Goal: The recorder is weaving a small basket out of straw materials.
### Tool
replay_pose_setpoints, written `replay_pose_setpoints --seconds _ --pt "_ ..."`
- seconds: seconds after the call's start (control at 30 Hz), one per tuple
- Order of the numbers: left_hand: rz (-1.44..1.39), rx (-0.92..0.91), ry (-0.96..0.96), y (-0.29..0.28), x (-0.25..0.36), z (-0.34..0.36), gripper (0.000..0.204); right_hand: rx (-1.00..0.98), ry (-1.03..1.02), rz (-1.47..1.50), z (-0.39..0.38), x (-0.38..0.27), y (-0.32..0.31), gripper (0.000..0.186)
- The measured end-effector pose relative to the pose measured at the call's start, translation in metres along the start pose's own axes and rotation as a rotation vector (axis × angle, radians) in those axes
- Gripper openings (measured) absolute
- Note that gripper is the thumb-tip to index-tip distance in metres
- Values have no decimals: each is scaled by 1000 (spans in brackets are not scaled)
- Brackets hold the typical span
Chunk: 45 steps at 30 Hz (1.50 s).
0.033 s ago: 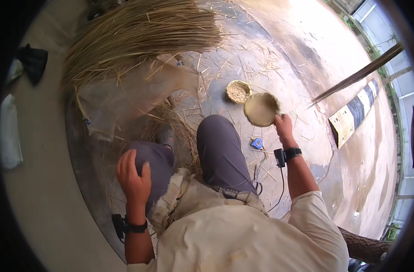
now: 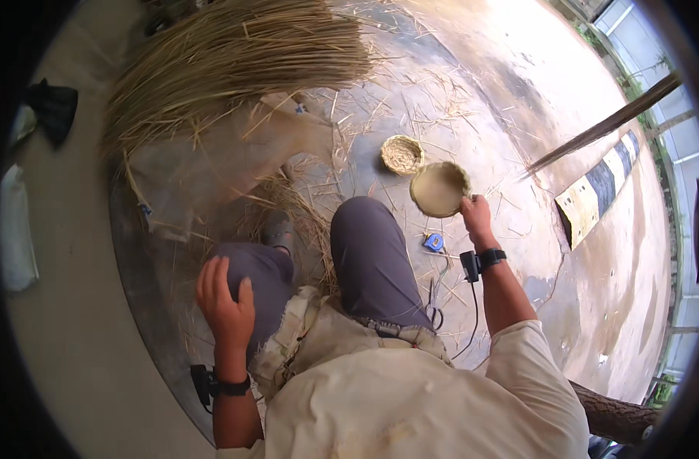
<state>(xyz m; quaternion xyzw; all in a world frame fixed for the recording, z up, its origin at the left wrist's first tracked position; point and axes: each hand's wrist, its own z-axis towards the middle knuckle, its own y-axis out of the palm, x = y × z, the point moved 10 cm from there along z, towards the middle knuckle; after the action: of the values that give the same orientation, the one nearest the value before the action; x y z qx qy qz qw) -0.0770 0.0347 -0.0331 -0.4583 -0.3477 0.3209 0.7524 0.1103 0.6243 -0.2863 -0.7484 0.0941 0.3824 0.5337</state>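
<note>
Nearest, at the lower left, the left hand (image 2: 225,302) is empty, its fingers together and extended and its thumb standing apart, over or against the left knee (image 2: 261,264); whether it bears weight there I cannot tell. Across the lap, beyond the right knee (image 2: 367,233), scissors (image 2: 434,307) lie just beside the thigh, with a blue tape measure (image 2: 434,242) a little further out on the floor. The right hand (image 2: 477,216) reaches forward past both and is closed on the edge of a round vessel (image 2: 440,189), pinching it at its near right side. That is the relation that counts: the vessel lies ahead and to the left of the right fist, out past the right knee, while the left hand is well apart from it, on the far side of both legs. Being round, it has no long axis to line up with (its open mouth, pale and smooth inside with a rough straw-coloured rim, faces up toward the head). Just beyond its left edge sits a smaller woven basket (image 2: 402,154); the two overlap in this view, and I cannot tell whether they touch. Further off, loose straw (image 2: 449,115) litters the floor, a thick bundle of stalks (image 2: 242,57) lies at the upper left, and a striped board (image 2: 599,187) lies out to the right.
</note>
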Motion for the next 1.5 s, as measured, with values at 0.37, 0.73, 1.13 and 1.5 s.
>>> replay_pose_setpoints --seconds 0.37,0.73,1.13,1.5 --pt "98 -63 -72 11 -13 4 40 -121 48 253 70 -39 82 50" --pt "74 -41 -45 8 -11 5 38 -652 -388 145 -128 -9 137 31" --pt "51 18 -43 4 -22 -8 41 -567 -65 414 -174 -52 37 31" --pt "-1116 -279 65 -9 95 -26 61 -1061 -615 814 -347 -339 -13 32"
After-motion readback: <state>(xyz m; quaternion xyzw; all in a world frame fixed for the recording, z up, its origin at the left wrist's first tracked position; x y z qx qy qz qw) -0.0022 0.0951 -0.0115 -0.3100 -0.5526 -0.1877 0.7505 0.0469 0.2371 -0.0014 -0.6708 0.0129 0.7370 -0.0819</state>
